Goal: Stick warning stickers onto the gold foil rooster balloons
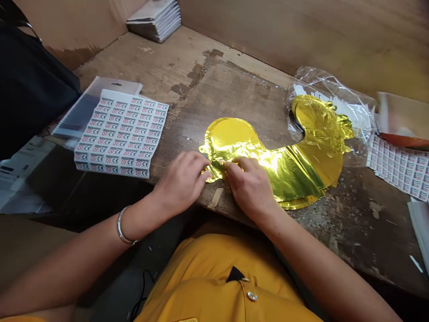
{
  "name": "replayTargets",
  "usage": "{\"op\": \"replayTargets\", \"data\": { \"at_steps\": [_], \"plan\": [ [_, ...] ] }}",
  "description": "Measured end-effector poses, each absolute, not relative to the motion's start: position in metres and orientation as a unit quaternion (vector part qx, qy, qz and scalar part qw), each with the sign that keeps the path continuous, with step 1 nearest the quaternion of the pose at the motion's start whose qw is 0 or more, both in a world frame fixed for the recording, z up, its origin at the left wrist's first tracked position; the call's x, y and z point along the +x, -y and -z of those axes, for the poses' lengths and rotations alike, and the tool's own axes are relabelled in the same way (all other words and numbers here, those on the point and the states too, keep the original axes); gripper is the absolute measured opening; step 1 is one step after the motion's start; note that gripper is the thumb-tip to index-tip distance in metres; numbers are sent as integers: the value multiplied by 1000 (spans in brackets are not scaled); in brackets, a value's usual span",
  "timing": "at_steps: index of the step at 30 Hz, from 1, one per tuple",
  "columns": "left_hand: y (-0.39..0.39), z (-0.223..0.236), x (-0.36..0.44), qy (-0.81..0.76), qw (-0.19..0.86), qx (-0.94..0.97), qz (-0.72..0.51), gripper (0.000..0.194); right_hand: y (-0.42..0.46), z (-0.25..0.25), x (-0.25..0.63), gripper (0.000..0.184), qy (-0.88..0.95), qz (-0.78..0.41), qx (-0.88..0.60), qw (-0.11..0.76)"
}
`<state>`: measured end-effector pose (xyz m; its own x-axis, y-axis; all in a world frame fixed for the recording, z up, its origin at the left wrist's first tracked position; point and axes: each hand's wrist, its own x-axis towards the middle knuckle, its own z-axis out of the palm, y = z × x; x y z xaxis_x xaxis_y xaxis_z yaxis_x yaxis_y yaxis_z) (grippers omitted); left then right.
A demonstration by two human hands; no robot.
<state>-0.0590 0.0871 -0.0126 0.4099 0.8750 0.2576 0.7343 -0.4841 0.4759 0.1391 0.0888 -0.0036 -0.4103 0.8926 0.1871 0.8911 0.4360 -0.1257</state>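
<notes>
A flat, uninflated gold foil balloon (234, 133) with a curved outline lies on the worn wooden table, its rounded end and small tabs in front of me. At that end's lower edge, my left hand (183, 181) is closed, fingertips pinching the foil. Just to its right, my right hand (250, 187) is also closed, thumb and finger gripping the foil near a small fold. The fingertips nearly meet, and they partly hide that bit of the balloon. More gold foil layers show beneath its right end.
Left of my hands lies a sheet of CE stickers (120, 134), over clear plastic sleeves (77, 105). A clear plastic bag (360, 116) sits behind the foil at right, near another sticker sheet (398, 167). A paper stack (156, 20) stands at the back; a dark bag (30, 80) hangs at left.
</notes>
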Motion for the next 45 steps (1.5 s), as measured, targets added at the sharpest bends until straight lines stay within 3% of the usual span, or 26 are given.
{"op": "replayTargets", "data": {
  "at_steps": [4,9,12,16,21,23,25,28,32,37,43,45],
  "plan": [
    [-100,-1,-54,-565,222,766,-211,25,-82,9,137,14,830,-20,-542,129],
    [-107,-8,-42,-577,200,782,-125,33,-86,9,138,15,811,-41,-558,172],
    [-110,-8,-41,-577,216,777,-128,30,-87,11,141,13,795,-63,-570,196],
    [-110,-9,-45,-584,209,769,-157,41,-87,15,145,15,773,-102,-575,249],
    [-100,-5,-49,-567,196,770,-215,18,-80,13,142,26,766,-131,-521,352],
    [-93,-6,-48,-569,216,746,-269,19,-74,5,139,22,739,-190,-516,388],
    [-86,-9,-46,-578,274,688,-344,26,-69,-6,137,18,658,-329,-530,421],
    [-80,-19,-43,-548,454,572,-407,37,-66,-20,136,20,485,-553,-519,436],
    [-80,-25,-39,-478,613,509,-369,42,-65,-26,135,17,393,-654,-474,440],
    [-81,-26,-33,-493,599,507,-375,21,-64,-22,134,19,439,-634,-485,413],
    [-79,-12,-30,-497,634,414,-424,21,-71,-27,139,11,644,-256,-586,420],
    [-78,-7,-28,-491,650,379,-439,22,-74,-29,136,11,689,-223,-570,388]
  ]
}}
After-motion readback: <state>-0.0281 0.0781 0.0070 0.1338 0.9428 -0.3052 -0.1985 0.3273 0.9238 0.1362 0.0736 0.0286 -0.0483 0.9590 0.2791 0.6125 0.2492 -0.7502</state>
